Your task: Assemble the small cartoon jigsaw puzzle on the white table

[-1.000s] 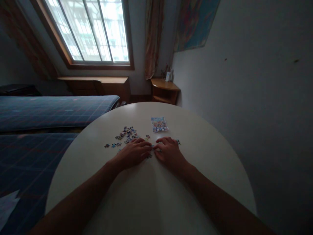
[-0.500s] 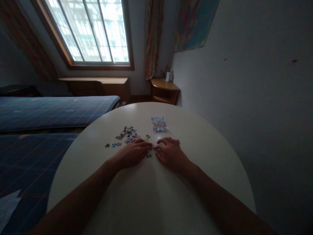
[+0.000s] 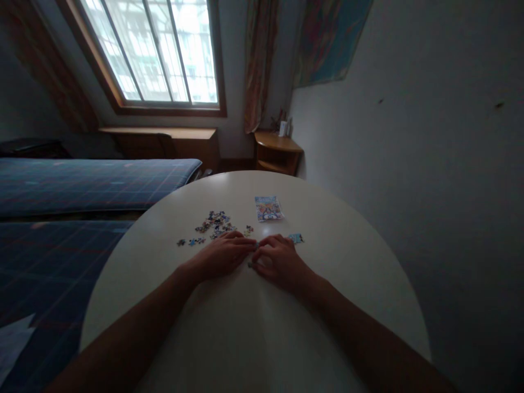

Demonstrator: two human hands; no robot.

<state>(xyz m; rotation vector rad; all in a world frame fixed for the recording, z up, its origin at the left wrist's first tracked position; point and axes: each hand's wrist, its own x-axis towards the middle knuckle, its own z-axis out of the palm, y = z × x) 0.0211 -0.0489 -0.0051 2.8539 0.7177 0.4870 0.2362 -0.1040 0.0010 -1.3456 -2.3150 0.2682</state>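
Observation:
Both hands rest on a round white table (image 3: 327, 305). My left hand (image 3: 223, 255) lies palm down with its fingers together, the tips pressing small jigsaw pieces where the two hands meet. My right hand (image 3: 278, 259) is curled, fingertips pinched on a piece next to the left fingertips. A loose heap of jigsaw pieces (image 3: 215, 222) lies just beyond the left hand. A small joined patch of pieces (image 3: 295, 238) sits at the right hand's far side. A small picture card (image 3: 268, 208) lies farther back.
A bed with a blue checked cover (image 3: 82, 185) runs along the table's left side. A wooden corner shelf (image 3: 278, 150) and a low wooden cabinet (image 3: 164, 143) stand under the window. A bare wall is close on the right.
My right hand has drawn a little toward me and curled tighter, uncovering the small joined patch beyond it. The left hand has hardly moved.

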